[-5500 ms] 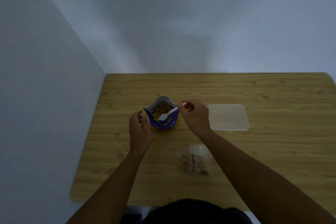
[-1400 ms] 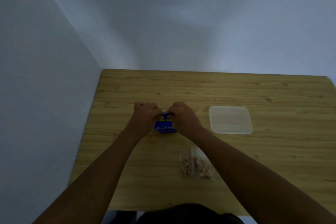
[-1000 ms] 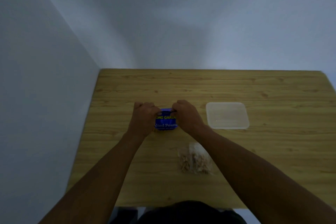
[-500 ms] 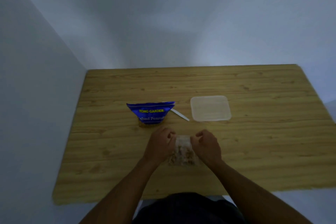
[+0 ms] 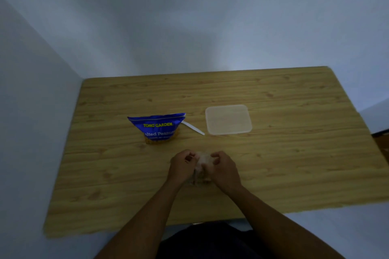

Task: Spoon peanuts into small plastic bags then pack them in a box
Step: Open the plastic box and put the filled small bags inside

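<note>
A small clear plastic bag of peanuts [image 5: 202, 160] is held upright between both hands near the table's front middle. My left hand [image 5: 182, 166] pinches its left side and my right hand [image 5: 223, 169] pinches its right side; much of the bag is hidden by the fingers. The blue peanut packet [image 5: 158, 127] stands pressed flat at the top, farther back and to the left. A white plastic spoon [image 5: 193, 128] lies on the table just right of the packet. The translucent plastic box [image 5: 228, 119] with its lid on sits right of the spoon.
The wooden table [image 5: 294, 164] stands in a corner, with walls at its left and back edges. Its right edge and front edge are open to the floor.
Both hands pressed the blue packet's top together, then left it and came toward me to the small peanut bag. They have lifted it upright; the spoon now lies beside the packet.
</note>
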